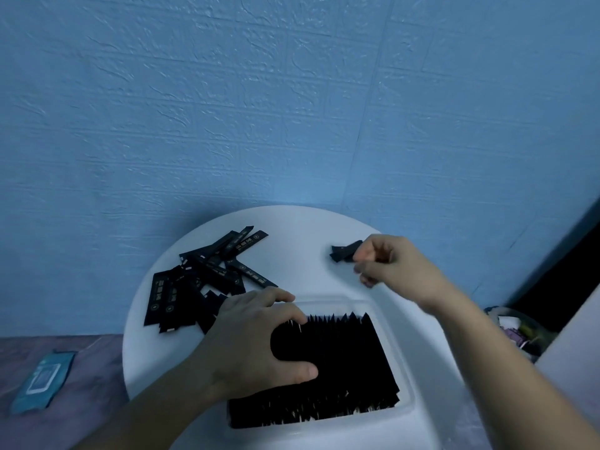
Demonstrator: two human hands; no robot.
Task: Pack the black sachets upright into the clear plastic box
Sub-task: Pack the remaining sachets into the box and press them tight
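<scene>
Behind the clear plastic box [404,405], a blue textured wall [292,108] fills the upper field. Beneath the box, a round white table [302,228] carries the work. The box stands at the table's near edge, almost filled by packed sachets [341,368] set on end in a dense row. Beyond the box's left end lies a loose pile [201,280] of flat black sachets, overlapping at mixed angles. The left grip [250,345] rests spread on the packed row at the box's left end, holding nothing, its thumb pressing the tops. The right grip [393,264] hovers beyond the box's far right corner, fingers curled in a pinch. Right of the box stands a container [519,332] with indistinct contents; left of it, on the floor, lies a blue packet [42,378]. Smallest is the held sachet [344,251], pinched by the right grip; whether this is one or two cannot be told. Handling, as judged: the sachets are thin, light, probably slick strips that buckle if pushed endwise. They are best taken by the flat faces near one end. The box walls nearly vanish against the table, the left forearm hides the near-left corner, and blur softens the right grip.
</scene>
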